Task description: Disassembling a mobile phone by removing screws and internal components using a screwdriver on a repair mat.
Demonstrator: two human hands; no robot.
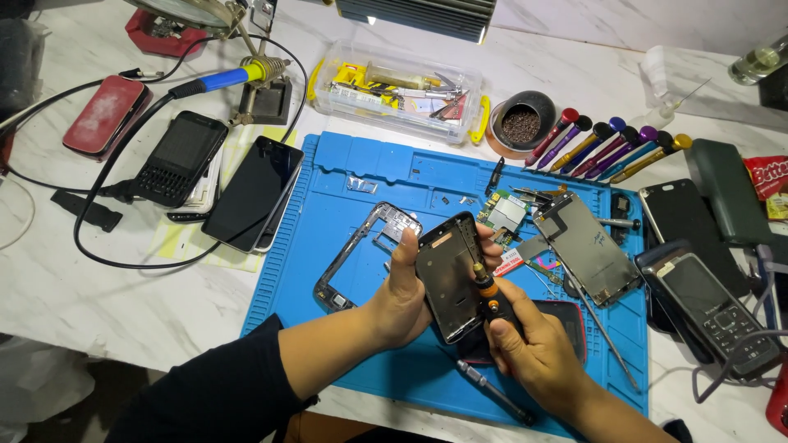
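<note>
My left hand (pixel 404 294) grips a dark phone body (pixel 447 275) by its left edge and holds it tilted above the blue work mat (pixel 345 172). My right hand (pixel 533 344) holds a small screwdriver with an orange and black handle (pixel 488 293); its tip touches the upper part of the phone body. A grey phone frame (pixel 357 250) lies on the mat just left of my left hand. A red-edged phone cover (pixel 566 316) lies under my right hand.
A screen panel (pixel 584 246), a small circuit board (pixel 502 213) and tweezers lie on the mat's right half. A row of screwdrivers (pixel 611 148), several phones (pixel 250 193), a soldering iron (pixel 226 79), a clear parts box (pixel 394 90) and a second screwdriver (pixel 492 392) surround it.
</note>
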